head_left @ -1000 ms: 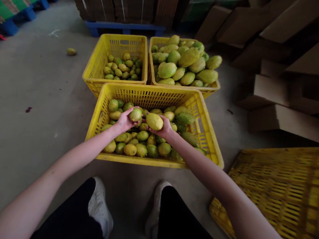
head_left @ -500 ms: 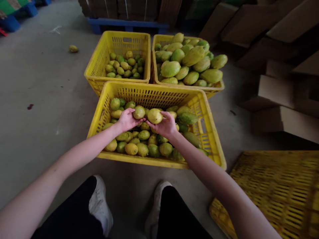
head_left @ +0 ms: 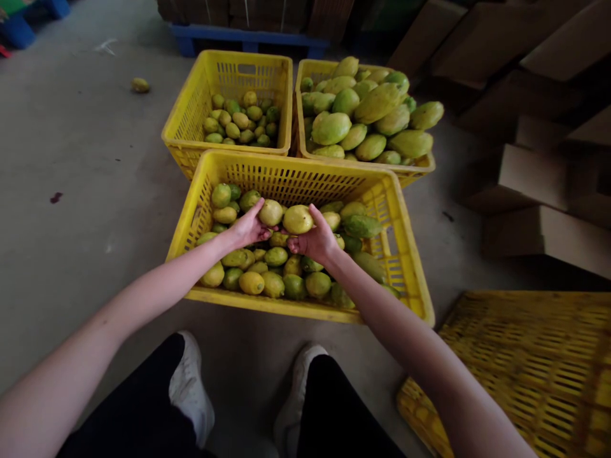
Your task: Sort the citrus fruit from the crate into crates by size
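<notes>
Over the front yellow crate (head_left: 305,312), my left hand (head_left: 249,229) is closed round a small round yellow-green papaya (head_left: 270,213), thumb on its upper left side. My right hand (head_left: 319,240) grips a slightly larger, yellower papaya (head_left: 298,220), with its thumb along the right side and its fingers curled below. The two fruits are side by side, close together. Beneath them, many green and yellow papayas (head_left: 276,257) lie in the crate, rounder ones on the left and in front, longer ones (head_left: 361,226) to the right. My forearms hide some of the fruit.
Behind stand two more yellow crates: the left one (head_left: 177,146) holds small papayas, the right one (head_left: 422,166) is heaped with large ones. A lone papaya (head_left: 140,85) lies on the floor. Cardboard boxes (head_left: 534,175) are at right, a blue pallet (head_left: 252,39) behind, another yellow crate (head_left: 520,375) lower right.
Both papayas remain in my hands. The left one has shifted slightly right and up, and the fingers of both hands have curled more. The view has moved a little.
</notes>
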`<state>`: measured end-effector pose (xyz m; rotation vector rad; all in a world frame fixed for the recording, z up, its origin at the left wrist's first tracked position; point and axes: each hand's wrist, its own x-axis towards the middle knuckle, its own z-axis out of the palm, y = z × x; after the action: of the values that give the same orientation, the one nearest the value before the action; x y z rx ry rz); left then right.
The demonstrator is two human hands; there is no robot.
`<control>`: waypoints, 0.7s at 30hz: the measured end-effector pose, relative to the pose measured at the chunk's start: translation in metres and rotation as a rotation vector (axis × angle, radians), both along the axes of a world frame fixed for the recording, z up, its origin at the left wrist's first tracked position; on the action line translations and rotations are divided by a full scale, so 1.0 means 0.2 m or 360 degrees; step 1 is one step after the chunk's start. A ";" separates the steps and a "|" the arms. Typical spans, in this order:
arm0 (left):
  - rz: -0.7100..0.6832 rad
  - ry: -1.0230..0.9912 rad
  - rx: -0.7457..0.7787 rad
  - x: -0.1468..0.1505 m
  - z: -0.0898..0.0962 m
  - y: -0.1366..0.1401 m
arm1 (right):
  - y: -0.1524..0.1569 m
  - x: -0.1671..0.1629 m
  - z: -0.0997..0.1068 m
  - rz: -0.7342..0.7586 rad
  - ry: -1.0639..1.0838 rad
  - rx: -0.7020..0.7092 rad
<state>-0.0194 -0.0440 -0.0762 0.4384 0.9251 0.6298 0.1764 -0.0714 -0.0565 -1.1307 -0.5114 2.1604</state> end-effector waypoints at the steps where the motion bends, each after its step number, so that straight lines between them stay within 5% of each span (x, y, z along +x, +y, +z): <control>1: -0.0014 0.0019 0.0023 0.00 0.00 0.00 | 0.00 0.00 0.01 -0.0013 -0.0029 -0.0016; 9: -0.0048 0.0137 0.0199 0.01 0.03 -0.01 | -0.01 -0.04 0.00 -0.0302 -0.0136 0.0085; 21: 0.0194 0.0404 0.0784 0.00 0.07 -0.05 | -0.06 -0.05 -0.07 -0.0569 -0.1032 0.0928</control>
<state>-0.0187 -0.0533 -0.0617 0.9227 1.0407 0.9331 0.1670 -0.0833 -0.0696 -1.4201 -1.0456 1.1879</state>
